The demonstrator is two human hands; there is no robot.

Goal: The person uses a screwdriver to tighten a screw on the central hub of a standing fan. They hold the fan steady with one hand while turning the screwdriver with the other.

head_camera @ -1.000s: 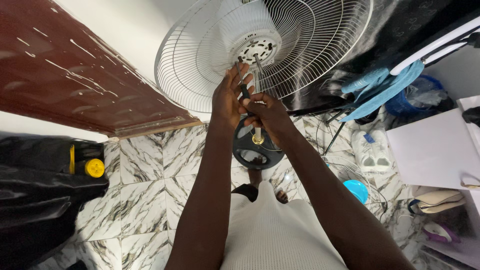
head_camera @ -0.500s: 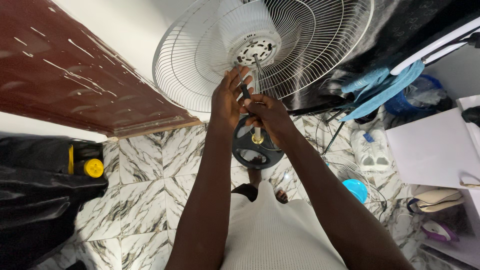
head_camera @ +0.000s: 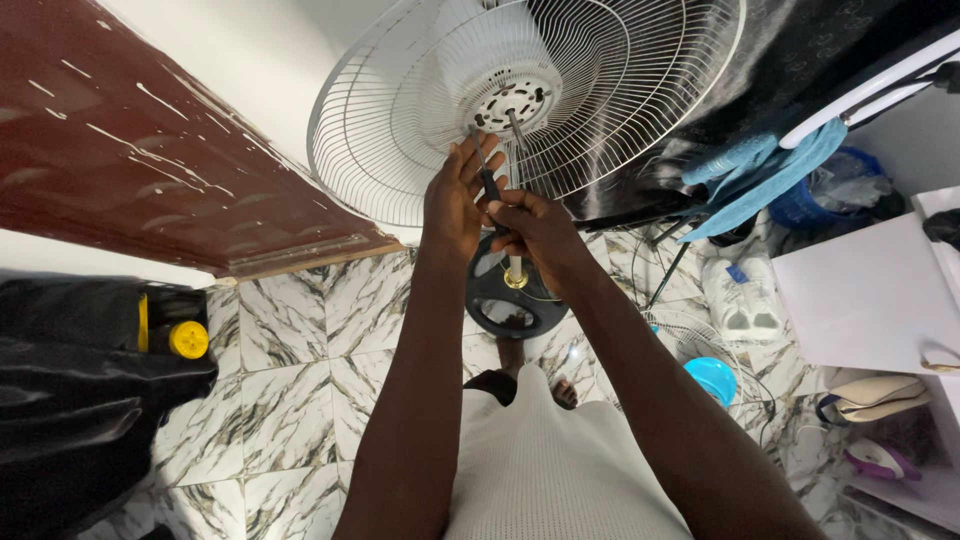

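Gripping a black-handled screwdriver (head_camera: 488, 185), the left hand (head_camera: 452, 205) is closing around its handle while the right hand (head_camera: 537, 232) is pinching it beside the left. Its tip is reaching the white motor housing (head_camera: 505, 95) at the centre of the fan grille (head_camera: 620, 110), above the black round base (head_camera: 510, 300) standing on the marble floor (head_camera: 290, 350).

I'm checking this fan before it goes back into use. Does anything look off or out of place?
Yes. The fan has only its rear wire guard; no front grille or blades show, leaving the motor hub exposed. Both hands, left hand and right hand, hold a dark-handled screwdriver at it. A second small grille lies on the floor.
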